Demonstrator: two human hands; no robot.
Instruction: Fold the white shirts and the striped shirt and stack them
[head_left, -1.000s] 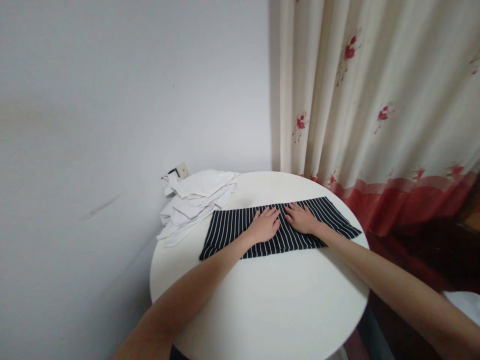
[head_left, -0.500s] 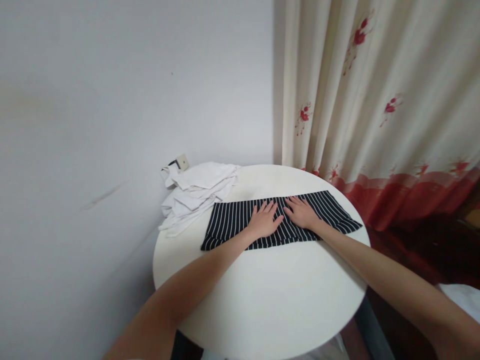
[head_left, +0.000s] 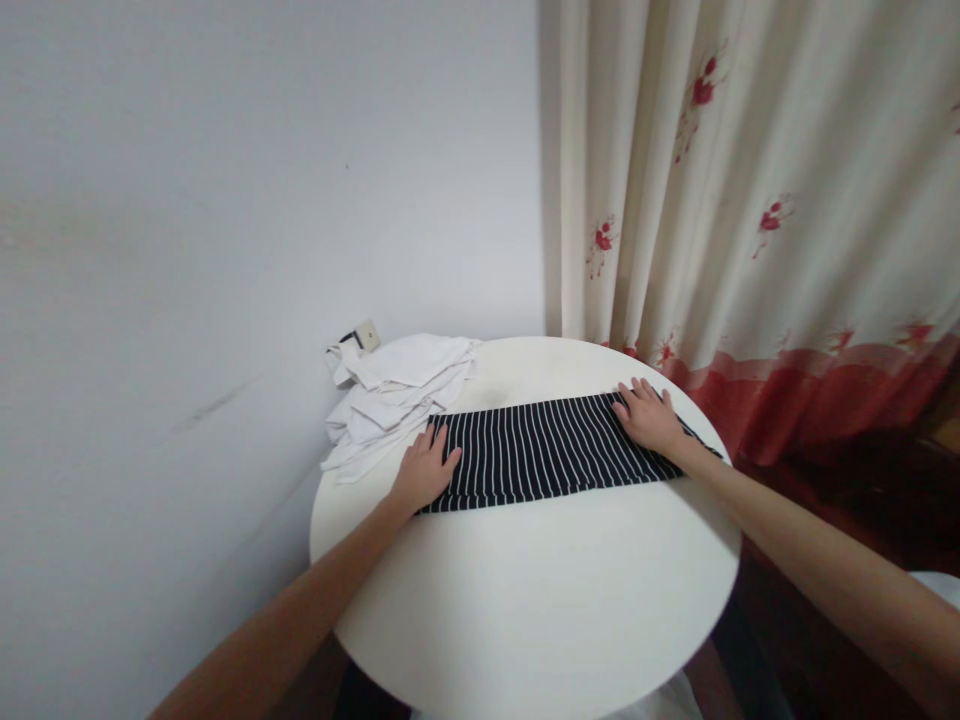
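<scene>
A black cloth with thin white stripes [head_left: 544, 450] lies folded into a long band across the round white table [head_left: 540, 600]. My left hand [head_left: 424, 470] rests flat on the band's left end, fingers stretched out. My right hand [head_left: 649, 418] lies flat on its right end, fingers spread. Neither hand grips anything.
A heap of white cloth [head_left: 394, 395] sits at the table's back left, against the grey wall, beside a wall socket [head_left: 365, 336]. A cream curtain with red flowers [head_left: 750, 220] hangs behind and to the right. The table's edge drops off close behind my right hand.
Both hands have slid apart from the middle of the striped cloth to its two ends, left hand leftward and right hand rightward. The band looks smoother and straighter.
</scene>
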